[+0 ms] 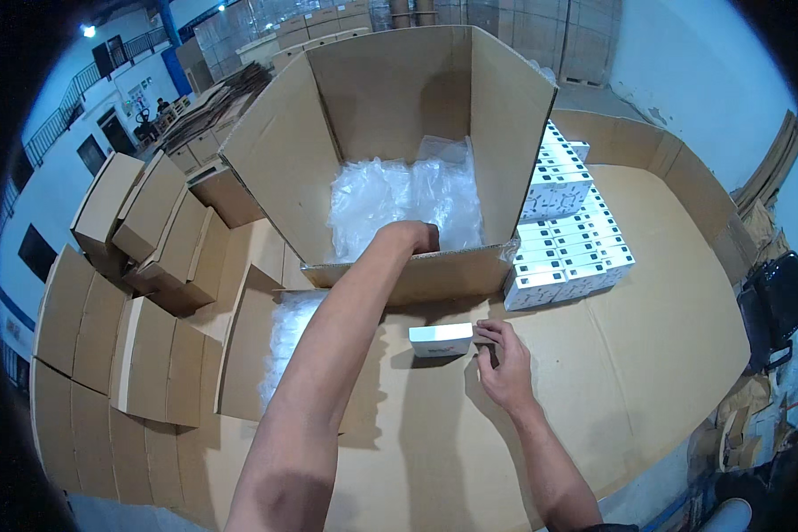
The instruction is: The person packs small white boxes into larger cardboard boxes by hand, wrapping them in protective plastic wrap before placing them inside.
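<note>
My left hand reaches over the front wall of a large open cardboard box, its fingers curled down into the clear plastic bags that fill the bottom; the fingertips are hidden. Whether it grips a bag I cannot tell. My right hand rests on the cardboard-covered table and holds the right end of a small white box with thumb and fingers. The small box lies flat just in front of the big box.
Stacks of small white boxes stand to the right of the big box. A second open carton with plastic bags sits to the left. Several empty cartons crowd the left side. A black chair stands at far right.
</note>
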Demonstrator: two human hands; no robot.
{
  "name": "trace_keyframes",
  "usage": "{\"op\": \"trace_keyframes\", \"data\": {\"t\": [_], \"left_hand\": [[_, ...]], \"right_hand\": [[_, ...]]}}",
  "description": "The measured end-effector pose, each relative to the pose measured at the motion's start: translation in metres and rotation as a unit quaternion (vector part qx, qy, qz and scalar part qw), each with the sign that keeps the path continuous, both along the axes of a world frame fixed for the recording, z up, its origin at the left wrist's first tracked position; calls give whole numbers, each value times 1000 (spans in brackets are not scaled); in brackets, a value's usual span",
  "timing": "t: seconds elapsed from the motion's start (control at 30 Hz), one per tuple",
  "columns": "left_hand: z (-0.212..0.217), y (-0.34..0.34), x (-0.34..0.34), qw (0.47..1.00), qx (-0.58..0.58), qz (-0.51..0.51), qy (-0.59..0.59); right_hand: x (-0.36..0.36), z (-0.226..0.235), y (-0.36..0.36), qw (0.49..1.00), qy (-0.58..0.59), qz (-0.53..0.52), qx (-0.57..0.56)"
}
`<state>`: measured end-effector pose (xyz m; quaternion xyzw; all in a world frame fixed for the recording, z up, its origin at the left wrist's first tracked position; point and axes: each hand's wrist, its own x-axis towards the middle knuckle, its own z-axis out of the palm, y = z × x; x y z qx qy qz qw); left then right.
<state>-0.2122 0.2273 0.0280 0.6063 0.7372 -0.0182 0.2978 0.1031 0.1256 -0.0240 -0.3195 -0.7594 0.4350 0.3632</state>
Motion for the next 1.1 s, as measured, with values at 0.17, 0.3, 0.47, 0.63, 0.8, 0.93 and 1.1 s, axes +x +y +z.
{"op": "trace_keyframes", "data": {"t": [0.17,0.3,0.47,0.63,0.8,0.93,1.1], "left_hand": [[50,-22,15,997,73,-28,5],[70,-30,1,962,269,51,-22],[87,-34,-13,875,359,173,-274],[93,-39,-18,786,453,248,-339],[98,-45,-27,771,514,256,-276],[118,-59,-3,729,564,268,-282],[151,-104,32,664,661,246,-247]], "right_hand": [[1,2,-1,1000,0,3,15],[-3,8,-5,1000,-3,10,14],[-1,5,-2,1000,1,6,1],[-3,4,-2,1000,1,9,4],[-2,3,-3,1000,3,11,11],[3,-4,0,1000,6,8,8],[0,-6,-6,999,28,15,5]]}}
